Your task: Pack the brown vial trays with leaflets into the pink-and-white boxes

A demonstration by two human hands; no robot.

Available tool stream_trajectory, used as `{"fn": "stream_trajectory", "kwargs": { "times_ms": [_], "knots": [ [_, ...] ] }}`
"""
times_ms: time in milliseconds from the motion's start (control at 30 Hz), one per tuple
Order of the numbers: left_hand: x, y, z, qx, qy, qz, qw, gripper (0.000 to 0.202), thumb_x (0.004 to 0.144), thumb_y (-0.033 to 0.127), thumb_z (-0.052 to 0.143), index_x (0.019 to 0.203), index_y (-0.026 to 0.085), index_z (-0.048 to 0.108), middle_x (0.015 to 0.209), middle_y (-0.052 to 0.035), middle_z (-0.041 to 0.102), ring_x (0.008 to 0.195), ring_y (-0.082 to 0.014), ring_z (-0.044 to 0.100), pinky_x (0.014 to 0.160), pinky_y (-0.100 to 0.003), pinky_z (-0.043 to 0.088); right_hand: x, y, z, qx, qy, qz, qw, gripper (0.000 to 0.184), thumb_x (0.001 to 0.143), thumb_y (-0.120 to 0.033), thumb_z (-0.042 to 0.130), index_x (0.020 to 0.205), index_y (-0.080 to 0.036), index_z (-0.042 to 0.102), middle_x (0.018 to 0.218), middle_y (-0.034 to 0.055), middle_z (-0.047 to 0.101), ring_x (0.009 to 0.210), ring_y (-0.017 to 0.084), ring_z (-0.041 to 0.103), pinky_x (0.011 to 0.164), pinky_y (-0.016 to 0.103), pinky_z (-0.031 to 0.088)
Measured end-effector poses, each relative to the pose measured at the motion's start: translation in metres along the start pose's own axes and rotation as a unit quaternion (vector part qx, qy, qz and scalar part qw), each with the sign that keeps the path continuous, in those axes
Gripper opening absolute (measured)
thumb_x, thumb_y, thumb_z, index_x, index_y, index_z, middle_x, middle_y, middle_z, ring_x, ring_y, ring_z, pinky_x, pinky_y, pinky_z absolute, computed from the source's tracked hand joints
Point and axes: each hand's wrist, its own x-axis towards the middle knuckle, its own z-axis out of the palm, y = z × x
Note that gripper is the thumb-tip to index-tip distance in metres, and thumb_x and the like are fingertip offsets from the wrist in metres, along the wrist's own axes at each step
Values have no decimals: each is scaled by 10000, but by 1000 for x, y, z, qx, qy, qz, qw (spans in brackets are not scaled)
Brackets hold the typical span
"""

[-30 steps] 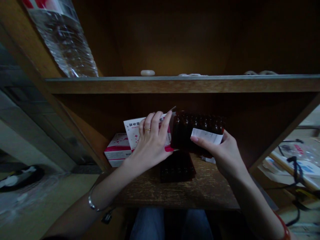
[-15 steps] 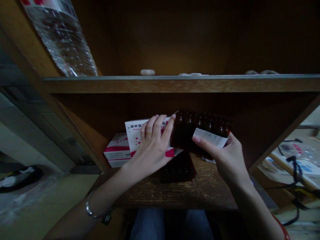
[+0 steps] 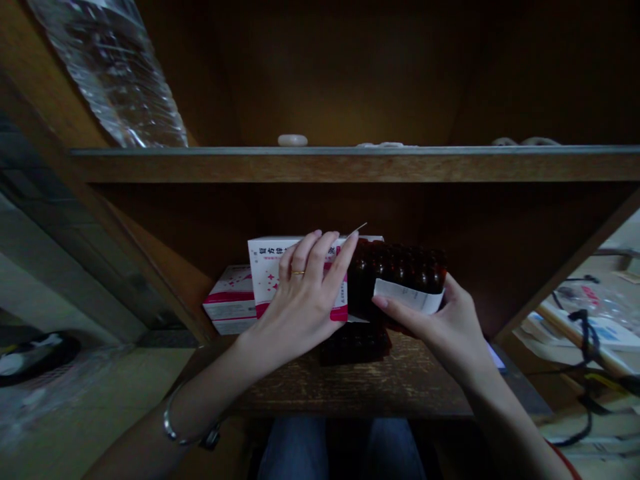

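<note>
My left hand is wrapped over the front of a white and pink medicine box, whose right end is open with flaps out. In my right hand is a dark brown plastic pack of bumpy, rounded cells, with a folded white paper leaflet pressed against it under my thumb. The pack's left end meets the box's open end; how far inside it reaches is hidden. Below them, another dark brown pack lies on the wooden board. A second white and pink box stands behind, at left.
A wooden shelf edge runs across above my hands. On that shelf are a clear plastic bottle and a small white oval object. Cords and a wooden pole are at the right, beyond the cabinet side.
My right hand has moved the brown pack and leaflet left and slightly down, up to the box's open end. My left hand keeps its hold on the box.
</note>
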Motion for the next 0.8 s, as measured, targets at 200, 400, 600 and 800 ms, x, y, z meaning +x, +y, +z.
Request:
{"fn": "stream_trajectory", "kwargs": {
  "times_ms": [200,400,600,800],
  "knots": [
    [0,3,2,-4,8,22,1000,851,764,303,680,1487,89,285,1412,-192,420,1337,-343,328,1148,-427,191,3,5,-4,-1,-77,11,997,491,670,-377,834,1079,-190,637,1079,91,745,978,277,712,861,417,578],
    [2,7,0,-12,15,27,999,788,790,341,651,1469,97,336,1404,-177,474,1326,-333,366,1136,-424,208,12,11,-10,19,-103,44,994,469,640,-367,862,1031,-195,669,1047,74,754,991,269,704,890,400,558],
    [3,14,-7,-50,34,39,997,779,812,451,616,1450,79,366,1358,-188,499,1288,-335,407,1114,-440,253,23,23,-15,97,-188,111,971,465,641,-328,867,1039,-188,675,995,48,763,890,214,708,850,349,563],
    [3,17,-1,-50,37,12,998,830,742,409,683,1441,72,387,1369,-198,474,1288,-348,399,1119,-447,237,19,24,0,84,-104,76,988,583,612,-296,873,1114,-195,593,1051,66,739,946,230,695,877,367,557]
  ]
}}
